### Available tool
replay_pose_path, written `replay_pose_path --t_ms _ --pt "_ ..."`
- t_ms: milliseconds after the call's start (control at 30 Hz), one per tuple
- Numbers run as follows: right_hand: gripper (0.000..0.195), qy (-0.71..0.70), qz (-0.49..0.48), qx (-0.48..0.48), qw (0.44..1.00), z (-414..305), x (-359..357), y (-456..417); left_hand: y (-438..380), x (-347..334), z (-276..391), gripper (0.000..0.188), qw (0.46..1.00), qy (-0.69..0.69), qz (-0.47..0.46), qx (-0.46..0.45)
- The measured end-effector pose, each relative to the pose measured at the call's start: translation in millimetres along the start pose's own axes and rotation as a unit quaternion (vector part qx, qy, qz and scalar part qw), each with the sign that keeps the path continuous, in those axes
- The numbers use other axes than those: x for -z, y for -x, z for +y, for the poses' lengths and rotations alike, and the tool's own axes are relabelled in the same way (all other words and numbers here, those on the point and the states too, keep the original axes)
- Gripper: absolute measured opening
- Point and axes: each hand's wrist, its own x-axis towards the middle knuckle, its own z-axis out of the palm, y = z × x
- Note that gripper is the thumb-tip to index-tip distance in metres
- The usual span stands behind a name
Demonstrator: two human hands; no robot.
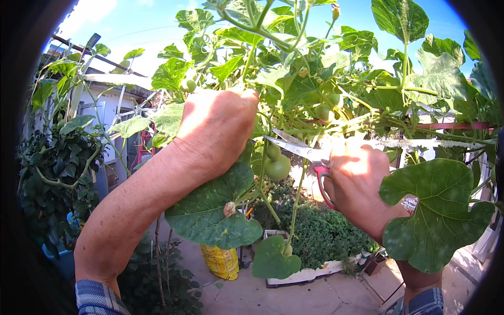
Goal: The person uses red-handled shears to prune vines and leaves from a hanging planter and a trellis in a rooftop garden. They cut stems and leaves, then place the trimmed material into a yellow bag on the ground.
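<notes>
My left hand [220,126] is raised in a fist among the gourd vine's stems, one of which meets the top of the fist; the fingertips are hidden behind it. In my right hand [360,173] is a pair of scissors [301,149] with red and grey handles. Their blades are parted and point left, close to thin hanging stems. Just below the blades hangs a round green gourd [277,167] with a narrower upper bulb. A broad vine leaf [214,206] droops beneath my left hand, and another large leaf [429,214] partly covers my right wrist.
More green gourds [324,112] hang in the foliage, near a white strip [433,143] and a red bar [453,126]. Lower down are a yellow sack [220,262], a white planter [307,277] of leafy plants and concrete paving [244,299]. Dark shrubs [59,173] grow at left.
</notes>
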Motion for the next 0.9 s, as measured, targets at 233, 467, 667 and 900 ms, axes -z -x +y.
replay_pose_path --t_ms 233,467,667,900 --pt "0.024 -0.037 -0.036 -0.070 0.996 -5 16 -12 -1 2 -3 0.004 1.000 -0.001 0.016 0.001" --pt "0.024 -0.035 -0.041 -0.116 0.992 -7 20 -16 0 5 -8 0.004 1.000 0.014 0.026 0.000" --pt "0.024 -0.044 -0.058 -0.127 0.989 -3 24 -9 -3 2 -3 0.004 0.999 0.030 0.040 0.005" --pt "0.022 -0.029 -0.074 -0.126 0.989 -6 17 -10 -1 1 -15 0.008 0.988 0.151 0.037 0.018"
